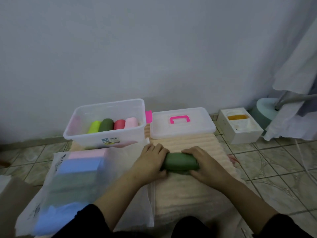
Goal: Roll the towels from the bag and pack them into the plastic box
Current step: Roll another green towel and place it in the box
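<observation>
My left hand (151, 158) and right hand (200, 162) grip the two ends of a green roll (180, 162), fingers curled over its top and thumbs tucked under its near side. The roll lies crosswise on a ribbed mat (188, 194), touching it.

Beyond my left fingertips stands the clear box (82, 134), open, with four rolls side by side inside: a yellow roll (94, 127), a dark green roll (106, 125), a red roll (119, 124) and a pink roll (131, 122).

Beyond my right fingertips the lid (183, 129), pink handle up, rests flat on the far end of the mat, just beside the box.

Left of my left wrist lies the bag (56, 194), holding folded towels stacked in pink, blue and green.

Well to the right of my right fingers, a white carton (240, 133) sits on the tiled floor (274, 169).
</observation>
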